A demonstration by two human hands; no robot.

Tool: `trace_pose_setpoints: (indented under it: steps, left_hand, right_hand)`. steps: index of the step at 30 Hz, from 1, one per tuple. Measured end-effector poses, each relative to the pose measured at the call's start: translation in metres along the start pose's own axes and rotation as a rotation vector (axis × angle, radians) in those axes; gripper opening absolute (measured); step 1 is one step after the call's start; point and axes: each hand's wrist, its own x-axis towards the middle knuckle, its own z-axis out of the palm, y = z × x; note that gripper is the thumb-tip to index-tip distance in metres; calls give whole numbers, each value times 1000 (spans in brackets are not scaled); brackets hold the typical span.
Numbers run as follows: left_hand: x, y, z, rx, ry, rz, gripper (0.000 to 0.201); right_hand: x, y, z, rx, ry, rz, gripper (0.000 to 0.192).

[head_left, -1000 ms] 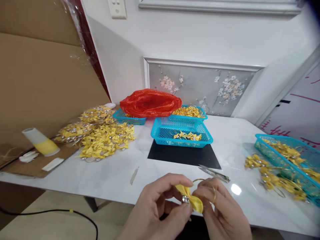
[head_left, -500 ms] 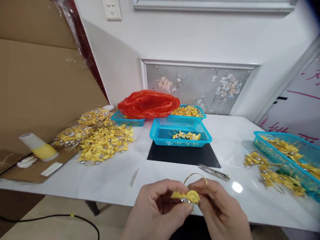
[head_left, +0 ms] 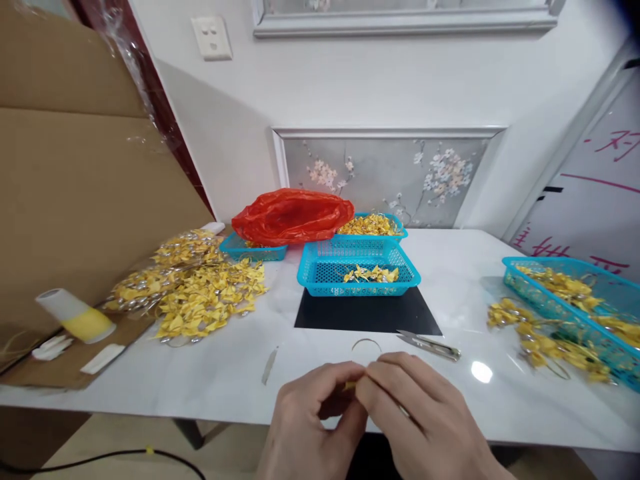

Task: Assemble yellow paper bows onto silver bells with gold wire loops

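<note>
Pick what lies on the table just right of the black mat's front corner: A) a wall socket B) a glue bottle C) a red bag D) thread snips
D: the metal thread snips lie flat on the white table, beside the front right corner of the black mat.

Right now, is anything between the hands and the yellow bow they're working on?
No. Both hands, left and right, already pinch the bow between their fingertips; only a sliver of it and its thin loop shows.

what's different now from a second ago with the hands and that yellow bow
Both hands, left hand and right hand, have closed over the yellow ribbon bow, leaving a sliver showing; its thin gold wire loop now pokes above the fingers. Baskets, snips and bow piles stayed put.
</note>
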Motion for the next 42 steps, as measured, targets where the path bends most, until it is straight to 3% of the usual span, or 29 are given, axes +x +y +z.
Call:
trace_pose_setpoints:
  steps: [5,8,12,17,21,26,31,35,39,42]
  left_hand:
    - [5,-6,-3,-167,23,-127,12]
    - [6,-13,-5,-181,50,-101,12]
    - [5,-18,-7,-105,22,12,11]
    - [3,-19,-8,60,-8,141,26]
    - [6,-23,-7,-10,-38,86,28]
    - [13,-29,-5,-59,109,41,11]
    - [11,-28,-7,28,98,61,12]
    - [9,-31,-7,147,16,145,27]
    - [11,-36,-2,141,-10,121,33]
    - [15,-41,0,-3,18,9,24]
  right_hand:
    - [-7,-9,7,144,157,54,28]
    - [-10,-10,9,213,282,125,24]
    - [-8,-2,11,280,193,103,17]
    - [-5,5,16,188,63,23,28]
    - [-5,-6,28,81,170,-11,34]
    - [-10,-17,33,171,307,131,38]
    - [-14,3,21,281,147,130,17]
    - [-16,10,27,224,-22,58,24]
    - [-18,3,38,169,-26,41,38]
    - [-22,-7,42,246,-15,78,33]
